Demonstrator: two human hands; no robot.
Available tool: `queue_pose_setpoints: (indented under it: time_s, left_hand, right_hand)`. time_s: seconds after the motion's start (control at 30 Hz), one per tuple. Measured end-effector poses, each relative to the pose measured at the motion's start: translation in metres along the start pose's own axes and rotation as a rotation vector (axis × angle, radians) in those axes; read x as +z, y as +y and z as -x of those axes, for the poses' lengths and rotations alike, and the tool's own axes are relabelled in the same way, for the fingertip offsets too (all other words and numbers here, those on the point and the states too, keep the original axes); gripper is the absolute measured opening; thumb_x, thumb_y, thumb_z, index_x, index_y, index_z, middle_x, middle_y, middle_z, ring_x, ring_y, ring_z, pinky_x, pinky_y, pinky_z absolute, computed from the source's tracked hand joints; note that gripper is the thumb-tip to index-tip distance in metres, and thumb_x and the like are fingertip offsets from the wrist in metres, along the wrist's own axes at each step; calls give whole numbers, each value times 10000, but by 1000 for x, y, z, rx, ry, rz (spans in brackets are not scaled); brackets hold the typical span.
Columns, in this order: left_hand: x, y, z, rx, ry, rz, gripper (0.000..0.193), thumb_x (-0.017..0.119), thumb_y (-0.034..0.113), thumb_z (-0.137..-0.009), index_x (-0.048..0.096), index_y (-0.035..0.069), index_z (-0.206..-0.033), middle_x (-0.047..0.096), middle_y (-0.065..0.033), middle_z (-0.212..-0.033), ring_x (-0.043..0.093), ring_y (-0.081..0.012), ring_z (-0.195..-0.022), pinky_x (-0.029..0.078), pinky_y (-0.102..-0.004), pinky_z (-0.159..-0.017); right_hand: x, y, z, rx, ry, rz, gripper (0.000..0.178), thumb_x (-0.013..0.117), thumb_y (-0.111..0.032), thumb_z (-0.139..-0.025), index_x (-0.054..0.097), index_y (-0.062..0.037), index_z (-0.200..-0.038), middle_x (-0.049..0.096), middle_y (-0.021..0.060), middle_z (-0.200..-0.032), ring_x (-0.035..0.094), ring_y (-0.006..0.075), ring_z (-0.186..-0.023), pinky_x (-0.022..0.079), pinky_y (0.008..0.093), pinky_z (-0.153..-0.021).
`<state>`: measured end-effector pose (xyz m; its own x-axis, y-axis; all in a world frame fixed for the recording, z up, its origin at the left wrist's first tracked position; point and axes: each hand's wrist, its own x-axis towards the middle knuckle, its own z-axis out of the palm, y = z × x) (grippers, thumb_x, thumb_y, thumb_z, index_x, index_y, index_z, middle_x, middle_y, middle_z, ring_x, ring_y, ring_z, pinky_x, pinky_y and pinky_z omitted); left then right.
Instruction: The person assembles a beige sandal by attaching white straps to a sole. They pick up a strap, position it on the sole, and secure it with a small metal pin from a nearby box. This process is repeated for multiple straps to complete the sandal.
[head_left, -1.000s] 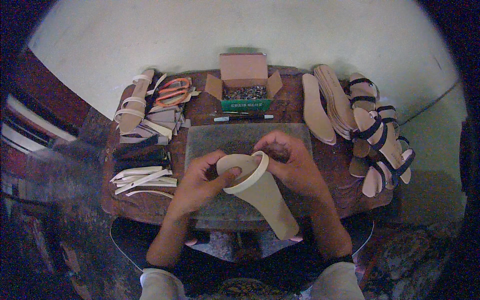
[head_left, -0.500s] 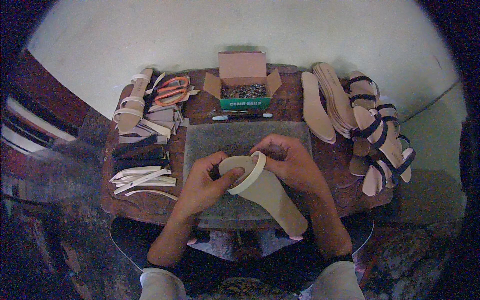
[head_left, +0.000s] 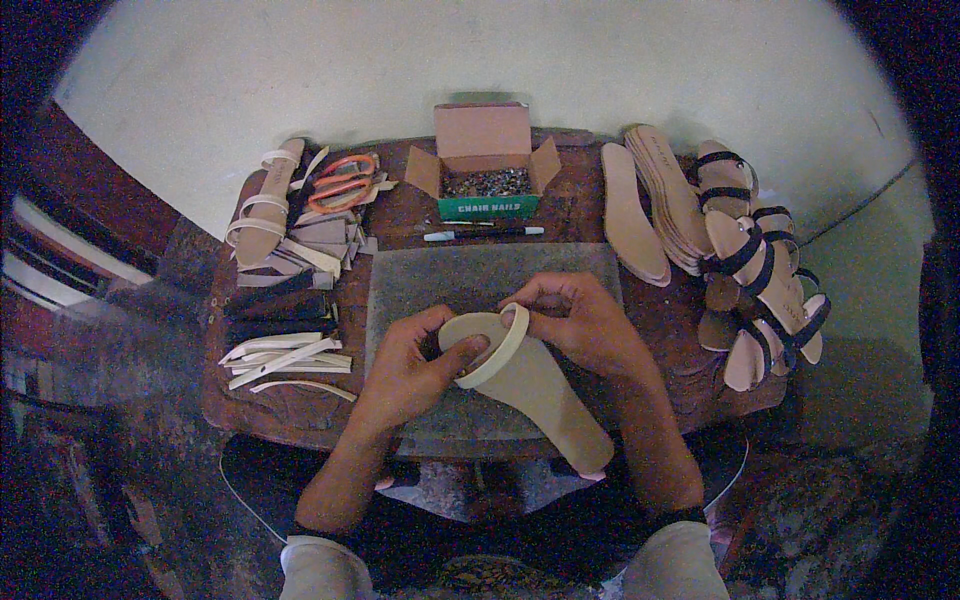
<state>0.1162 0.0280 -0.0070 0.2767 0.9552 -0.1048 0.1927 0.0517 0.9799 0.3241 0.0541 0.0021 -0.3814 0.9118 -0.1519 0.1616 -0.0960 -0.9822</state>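
Observation:
Between my hands a beige sandal sole [head_left: 545, 395] is held at a slant over the dark mat [head_left: 420, 275], its heel end toward me on the right. A cream strap [head_left: 500, 358] loops across its toe end. My left hand [head_left: 415, 360] grips the toe end, the thumb pressed on top inside the loop and the fingers under the edge. At the strap's upper right side, my right hand [head_left: 570, 320] pinches the strap where it meets the sole's edge. The right fingertips are partly hidden behind the strap.
Behind the mat stand an open box of nails [head_left: 488, 195] and a marker [head_left: 485, 234]. On the left lie orange-handled scissors [head_left: 345, 183], strap pieces [head_left: 285, 358] and a white-strapped sandal [head_left: 265, 215]. On the right are stacked soles [head_left: 665, 195] and black-strapped sandals [head_left: 765, 265].
Very little differs. My right hand has shifted slightly at the strap, and the sole is held almost the same way.

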Motion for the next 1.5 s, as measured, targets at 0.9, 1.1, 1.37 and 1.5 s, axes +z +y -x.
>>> queue_pose_setpoints:
  time_s: [0.9,1.1,1.37,1.5]
  left_hand:
    - [3,2,0,-7,24,-21,192,663,187,-830,619,12,-895,630,-26,-741,565,-69,-672,446,-231,-574]
    - [3,3,0,-31,18,6,197,669,198,-827,620,17,-889,631,-29,-747,562,-67,-672,443,-229,-568]
    - [7,9,-1,28,65,-34,210,663,158,-827,610,17,-972,641,-50,-816,609,-113,-747,500,-256,-661]
    - [6,4,-2,3,34,52,223,667,151,-824,612,14,-992,646,-55,-834,613,-118,-767,507,-261,-682]
  right_hand:
    - [-1,5,-4,-23,-14,100,146,650,-119,-828,649,-7,-923,664,41,-866,599,100,-795,493,269,-729]
    - [-1,5,-2,-34,4,63,160,655,-147,-828,653,-6,-904,659,36,-828,588,94,-762,488,267,-704]
    - [10,2,-4,-47,8,72,164,653,-156,-825,649,-21,-919,644,33,-815,582,98,-766,481,267,-702]
    - [9,-3,-4,-147,5,190,167,654,-144,-820,642,-24,-936,641,36,-816,580,99,-773,478,265,-704]
